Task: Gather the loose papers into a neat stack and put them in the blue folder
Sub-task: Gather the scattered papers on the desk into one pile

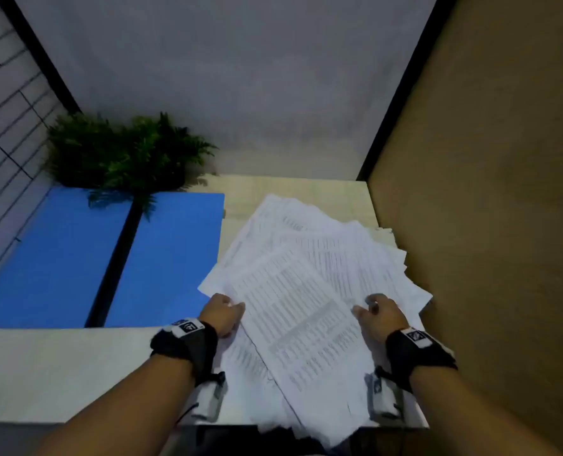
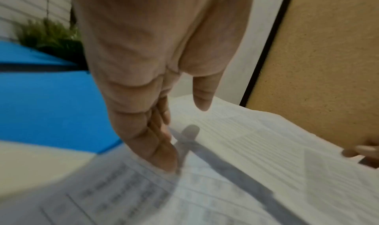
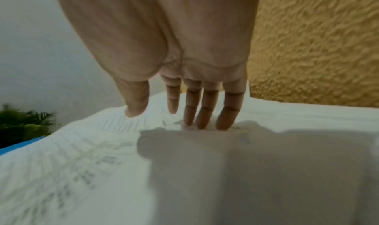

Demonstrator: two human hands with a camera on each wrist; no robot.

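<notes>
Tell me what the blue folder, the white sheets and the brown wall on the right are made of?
Blue folder: probably plastic or coated card; flat, even, matte blue with a dark spine strip.
Papers: thin printed paper; white sheets with grey text rows, fanned, edges bending.
Brown wall: maybe cork or pinboard; the right wrist view shows a rough, bumpy tan surface.

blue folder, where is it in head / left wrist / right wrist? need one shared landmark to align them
Head: blue folder lies open at left centre of the table, left of the loose papers.
Left wrist: fills the left edge, behind the left hand.
Right wrist: only a thin blue sliver at far left, beyond the papers.
Shared landmark: the green plant right behind the folder, at upper left and at left.
</notes>
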